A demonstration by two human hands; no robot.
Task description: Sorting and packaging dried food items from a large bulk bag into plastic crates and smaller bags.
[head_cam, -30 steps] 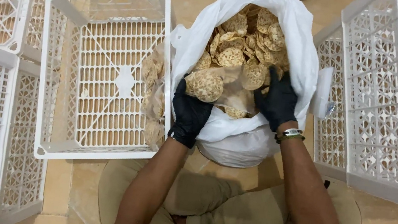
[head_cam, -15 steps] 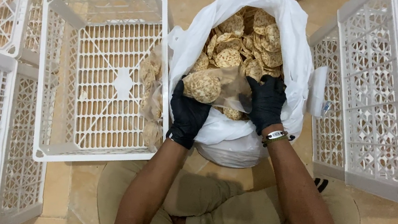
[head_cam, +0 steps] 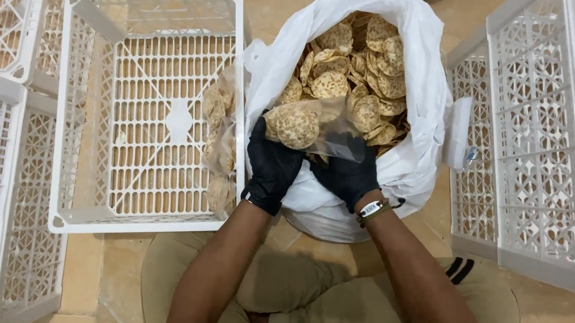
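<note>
Crackers in a small clear packet [head_cam: 307,124] are what I hold now, above the near-left edge of the big white sack [head_cam: 420,119], which is full of the same round crackers. On the far left stand white lattice crates, and the open crate [head_cam: 145,104] beside the sack already has some packets [head_cam: 221,135] leaning on its right wall. My left hand [head_cam: 272,167], in a black glove, has its fingers closed around the packet's left end from below. My right hand [head_cam: 348,176], also gloved, closes on the loose plastic at the right end. I think the packet mouth is not sealed, so if I tilt it the crackers could slide out into the sack or onto the floor. Squeezing too hard could break them. The thin plastic may also slip between the gloves.
</note>
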